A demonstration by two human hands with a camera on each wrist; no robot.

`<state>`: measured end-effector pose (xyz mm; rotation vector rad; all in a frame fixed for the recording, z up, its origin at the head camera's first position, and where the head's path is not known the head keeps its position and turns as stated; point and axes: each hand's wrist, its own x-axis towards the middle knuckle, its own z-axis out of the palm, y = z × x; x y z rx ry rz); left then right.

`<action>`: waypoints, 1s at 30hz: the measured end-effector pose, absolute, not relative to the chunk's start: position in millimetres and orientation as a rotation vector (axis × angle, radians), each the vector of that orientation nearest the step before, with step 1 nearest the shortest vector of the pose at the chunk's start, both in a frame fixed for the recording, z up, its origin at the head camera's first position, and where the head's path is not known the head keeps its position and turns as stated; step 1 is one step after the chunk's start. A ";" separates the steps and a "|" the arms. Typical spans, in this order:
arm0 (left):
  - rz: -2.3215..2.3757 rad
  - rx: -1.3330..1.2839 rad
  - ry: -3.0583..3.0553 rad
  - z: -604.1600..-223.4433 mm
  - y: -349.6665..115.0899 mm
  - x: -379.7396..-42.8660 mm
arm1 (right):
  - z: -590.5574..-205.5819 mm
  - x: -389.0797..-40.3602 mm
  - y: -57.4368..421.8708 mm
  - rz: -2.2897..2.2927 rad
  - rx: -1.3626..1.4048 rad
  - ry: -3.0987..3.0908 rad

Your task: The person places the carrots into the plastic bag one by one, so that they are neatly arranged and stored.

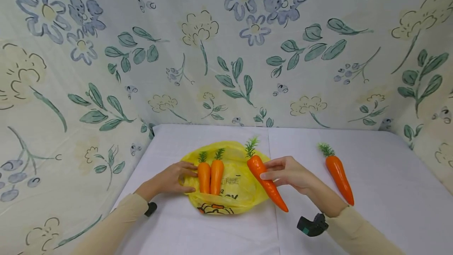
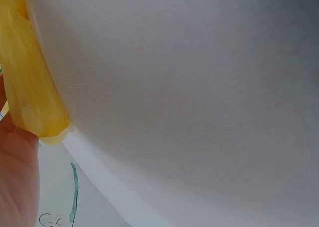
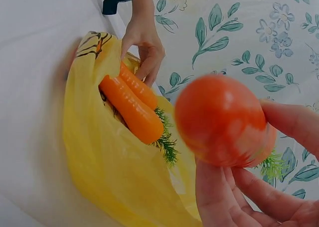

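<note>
A yellow plastic bag (image 1: 244,196) with dark printing lies spread on the white cloth, its mouth gaping. Two orange toy carrots (image 1: 216,176) with green tops lie side by side in it, lower ends hidden under the bag's front fold. At the bag's left edge, my left hand (image 1: 173,178) grips the plastic beside the carrots; the left wrist view shows yellow plastic (image 2: 37,97) against that hand. My right hand (image 1: 295,174) pinches a larger, redder carrot (image 1: 265,180) between thumb and fingers, over the bag's right side, its tip angled down to the right.
Another red-orange carrot (image 1: 339,178) lies on the white cloth (image 1: 244,231) to the right, beyond my right forearm. A flower-patterned curtain (image 1: 226,50) hangs behind the table and along its sides. Dark wrist cameras (image 1: 313,225) sit on both wrists.
</note>
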<state>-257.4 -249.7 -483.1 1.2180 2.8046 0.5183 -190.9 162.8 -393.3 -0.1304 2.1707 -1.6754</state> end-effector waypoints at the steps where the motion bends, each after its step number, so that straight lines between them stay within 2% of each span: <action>1: 0.517 1.215 2.805 -483.2 -249.8 -257.4 | -394.1 -191.4 161.6 -1.676 -0.137 2.163; 30: 0.492 1.224 2.819 -484.2 -248.9 -257.3 | -418.2 -204.5 122.6 -1.609 -0.242 2.058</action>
